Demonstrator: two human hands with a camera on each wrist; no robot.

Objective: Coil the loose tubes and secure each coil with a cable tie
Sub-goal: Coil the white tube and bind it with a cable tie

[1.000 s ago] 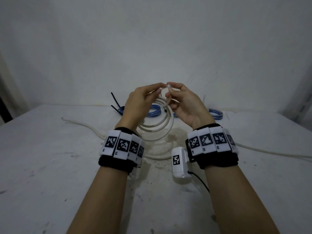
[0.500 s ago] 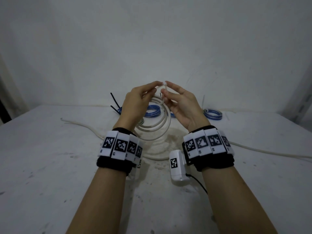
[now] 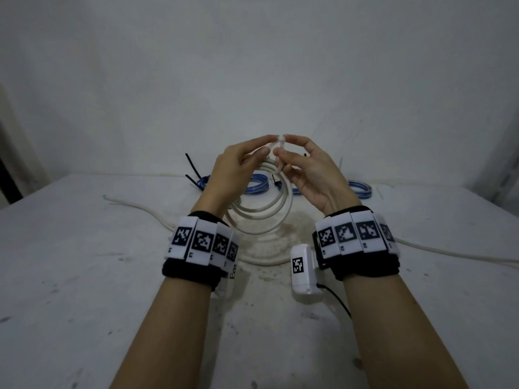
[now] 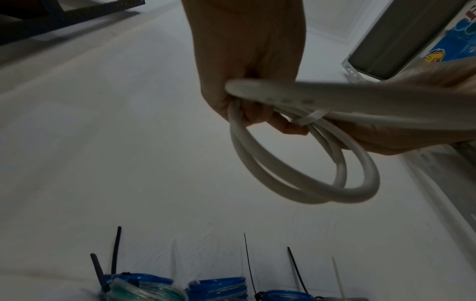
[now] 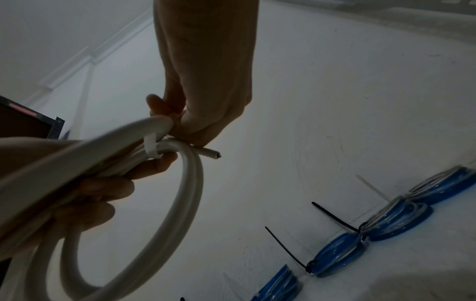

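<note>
I have the white coil lifted off the table, in front of the finished blue coils by the wall. My left hand and right hand both pinch its top, where a white cable tie already wraps the strands. To finish well, I'd keep the left fingers clamping the loops flat beside the tie and pull its tail straight until snug; the tube end poking past the tie could slip free.
</note>
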